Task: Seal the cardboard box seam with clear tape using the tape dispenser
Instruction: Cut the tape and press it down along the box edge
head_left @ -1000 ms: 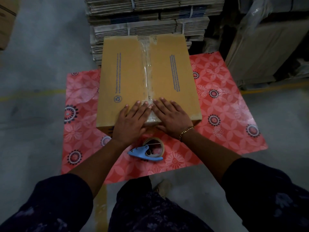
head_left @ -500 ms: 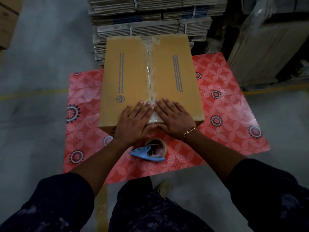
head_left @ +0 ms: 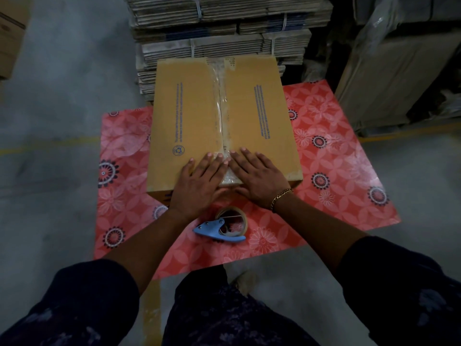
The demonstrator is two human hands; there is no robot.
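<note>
Head view: the cardboard box (head_left: pixel 224 121) sits on a red patterned mat (head_left: pixel 336 158) on the floor, with clear tape (head_left: pixel 220 106) already along its centre seam. The left hand (head_left: pixel 199 181) and right hand (head_left: pixel 257 176) lie flat and open, gripping nothing, pressing the tape's near end. The tape dispenser (head_left: pixel 224 224) rests just beside the box. The step looks like smoothing; next probably calls for firm rubbing over the near edge.

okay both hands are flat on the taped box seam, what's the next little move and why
Probably slide both palms away along the clear tape to press it down. The left hand and right hand cover only the cardboard box's near end, the strip farther along looks wrinkled, and the tape dispenser lies set aside.
</note>
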